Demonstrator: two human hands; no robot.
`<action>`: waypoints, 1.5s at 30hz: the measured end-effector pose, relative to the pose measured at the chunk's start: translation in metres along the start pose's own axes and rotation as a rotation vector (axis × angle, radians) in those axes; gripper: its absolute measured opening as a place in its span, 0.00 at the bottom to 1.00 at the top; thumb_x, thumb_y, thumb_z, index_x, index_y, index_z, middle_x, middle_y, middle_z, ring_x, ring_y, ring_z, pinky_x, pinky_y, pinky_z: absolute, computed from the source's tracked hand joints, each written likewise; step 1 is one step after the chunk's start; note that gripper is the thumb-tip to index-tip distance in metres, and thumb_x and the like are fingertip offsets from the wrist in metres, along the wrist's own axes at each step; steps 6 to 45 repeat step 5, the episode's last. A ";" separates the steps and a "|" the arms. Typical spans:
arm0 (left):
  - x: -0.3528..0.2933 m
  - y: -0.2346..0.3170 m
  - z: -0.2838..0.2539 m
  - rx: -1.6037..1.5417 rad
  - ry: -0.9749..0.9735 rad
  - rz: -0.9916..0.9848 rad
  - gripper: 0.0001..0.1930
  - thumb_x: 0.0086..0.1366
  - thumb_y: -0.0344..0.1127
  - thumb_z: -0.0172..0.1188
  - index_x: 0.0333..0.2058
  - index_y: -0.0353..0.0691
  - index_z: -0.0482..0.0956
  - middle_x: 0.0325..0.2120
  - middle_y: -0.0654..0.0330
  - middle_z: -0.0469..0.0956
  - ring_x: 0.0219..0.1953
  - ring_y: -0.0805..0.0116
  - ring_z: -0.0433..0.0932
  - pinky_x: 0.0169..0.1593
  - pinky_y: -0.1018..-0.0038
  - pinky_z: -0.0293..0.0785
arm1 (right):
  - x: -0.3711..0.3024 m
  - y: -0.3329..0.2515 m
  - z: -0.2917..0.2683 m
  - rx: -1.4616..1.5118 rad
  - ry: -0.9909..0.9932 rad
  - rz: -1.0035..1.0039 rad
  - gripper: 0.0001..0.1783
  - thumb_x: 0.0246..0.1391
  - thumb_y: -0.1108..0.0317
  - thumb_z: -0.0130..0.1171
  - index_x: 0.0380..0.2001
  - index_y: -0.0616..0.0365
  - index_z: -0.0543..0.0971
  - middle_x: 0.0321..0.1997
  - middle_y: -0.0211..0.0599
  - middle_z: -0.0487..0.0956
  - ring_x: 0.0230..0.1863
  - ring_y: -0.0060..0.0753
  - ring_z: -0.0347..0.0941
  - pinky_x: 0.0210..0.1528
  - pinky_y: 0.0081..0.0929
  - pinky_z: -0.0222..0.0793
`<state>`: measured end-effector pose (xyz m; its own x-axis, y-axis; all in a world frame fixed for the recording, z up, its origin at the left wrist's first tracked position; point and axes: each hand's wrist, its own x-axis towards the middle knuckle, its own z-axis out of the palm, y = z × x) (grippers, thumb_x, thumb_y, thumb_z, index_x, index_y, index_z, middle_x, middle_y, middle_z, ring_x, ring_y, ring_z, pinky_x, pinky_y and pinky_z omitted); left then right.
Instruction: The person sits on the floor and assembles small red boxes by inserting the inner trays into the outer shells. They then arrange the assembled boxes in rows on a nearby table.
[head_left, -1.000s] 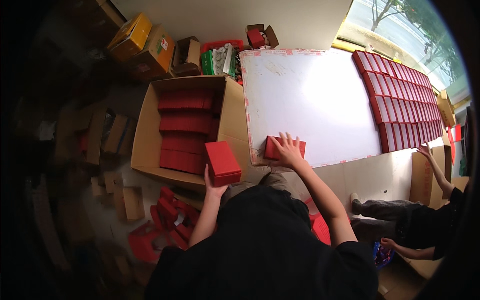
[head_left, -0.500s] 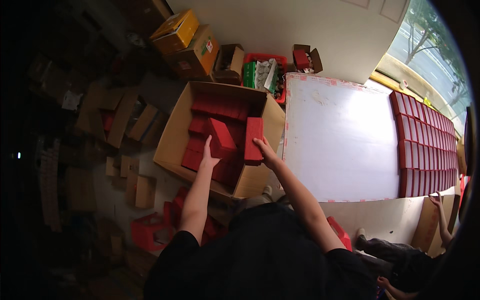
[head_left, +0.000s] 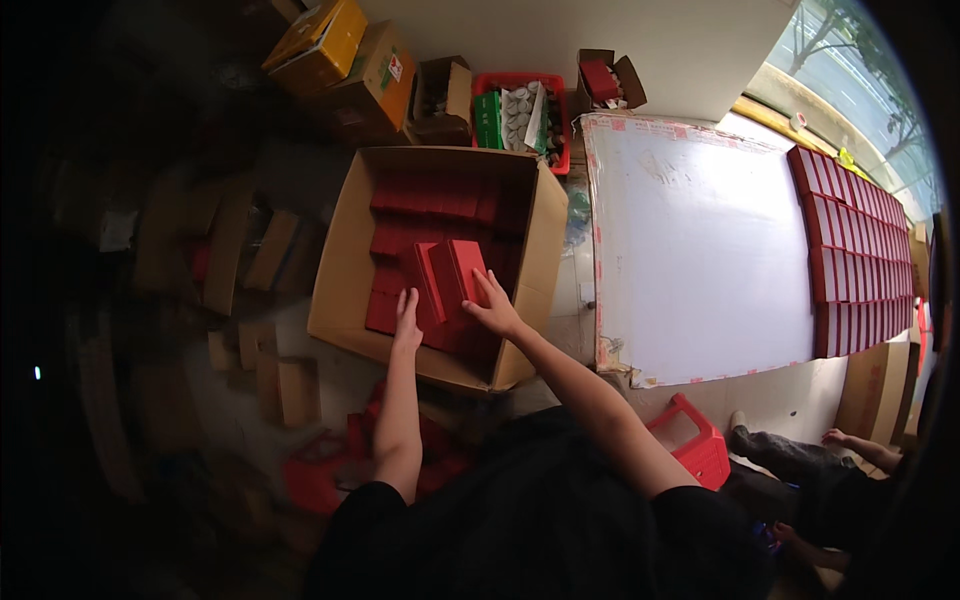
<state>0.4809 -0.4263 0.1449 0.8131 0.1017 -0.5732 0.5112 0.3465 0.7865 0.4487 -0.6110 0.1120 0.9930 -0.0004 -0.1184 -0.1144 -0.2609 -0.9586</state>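
Note:
Two slim red boxes stand tilted side by side over the inside of a large cardboard carton [head_left: 345, 230]. My right hand [head_left: 494, 306] grips the right red box [head_left: 458, 262], thumb at its near end and fingers along its right side. Fingers upright, my left hand [head_left: 406, 322] presses against the left side of the left red box [head_left: 424, 280], so the pair sits between my hands. Below and behind them, rows of similar red boxes [head_left: 430, 195] fill much of the carton; my hands hide some of these.
Right of the carton lies a white-topped table [head_left: 690, 260], with rows of red-and-white boxes [head_left: 865, 255] at its far right. A red crate [head_left: 570, 100] and brown cartons stand behind. A red stool [head_left: 695, 440] and a seated person [head_left: 810, 480] are at lower right.
My right hand has moved left, bringing its red box against the one at my left hand. Both boxes are now together, and the view has shifted slightly.

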 end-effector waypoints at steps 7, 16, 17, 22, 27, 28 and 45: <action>0.113 -0.049 0.011 0.544 -0.136 0.110 0.37 0.54 0.27 0.52 0.60 0.51 0.45 0.61 0.54 0.43 0.62 0.58 0.41 0.58 0.65 0.48 | 0.009 0.018 -0.044 -0.237 0.045 0.192 0.38 0.42 0.59 0.58 0.57 0.50 0.57 0.61 0.55 0.50 0.62 0.50 0.49 0.61 0.34 0.46; 0.113 -0.049 0.011 0.544 -0.136 0.110 0.37 0.54 0.27 0.52 0.60 0.51 0.45 0.61 0.54 0.43 0.62 0.58 0.41 0.58 0.65 0.48 | 0.009 0.018 -0.044 -0.237 0.045 0.192 0.38 0.42 0.59 0.58 0.57 0.50 0.57 0.61 0.55 0.50 0.62 0.50 0.49 0.61 0.34 0.46; 0.113 -0.049 0.011 0.544 -0.136 0.110 0.37 0.54 0.27 0.52 0.60 0.51 0.45 0.61 0.54 0.43 0.62 0.58 0.41 0.58 0.65 0.48 | 0.009 0.018 -0.044 -0.237 0.045 0.192 0.38 0.42 0.59 0.58 0.57 0.50 0.57 0.61 0.55 0.50 0.62 0.50 0.49 0.61 0.34 0.46; 0.113 -0.049 0.011 0.544 -0.136 0.110 0.37 0.54 0.27 0.52 0.60 0.51 0.45 0.61 0.54 0.43 0.62 0.58 0.41 0.58 0.65 0.48 | 0.009 0.018 -0.044 -0.237 0.045 0.192 0.38 0.42 0.59 0.58 0.57 0.50 0.57 0.61 0.55 0.50 0.62 0.50 0.49 0.61 0.34 0.46; 0.113 -0.049 0.011 0.544 -0.136 0.110 0.37 0.54 0.27 0.52 0.60 0.51 0.45 0.61 0.54 0.43 0.62 0.58 0.41 0.58 0.65 0.48 | 0.009 0.018 -0.044 -0.237 0.045 0.192 0.38 0.42 0.59 0.58 0.57 0.50 0.57 0.61 0.55 0.50 0.62 0.50 0.49 0.61 0.34 0.46; 0.113 -0.049 0.011 0.544 -0.136 0.110 0.37 0.54 0.27 0.52 0.60 0.51 0.45 0.61 0.54 0.43 0.62 0.58 0.41 0.58 0.65 0.48 | 0.009 0.018 -0.044 -0.237 0.045 0.192 0.38 0.42 0.59 0.58 0.57 0.50 0.57 0.61 0.55 0.50 0.62 0.50 0.49 0.61 0.34 0.46; 0.113 -0.049 0.011 0.544 -0.136 0.110 0.37 0.54 0.27 0.52 0.60 0.51 0.45 0.61 0.54 0.43 0.62 0.58 0.41 0.58 0.65 0.48 | 0.009 0.018 -0.044 -0.237 0.045 0.192 0.38 0.42 0.59 0.58 0.57 0.50 0.57 0.61 0.55 0.50 0.62 0.50 0.49 0.61 0.34 0.46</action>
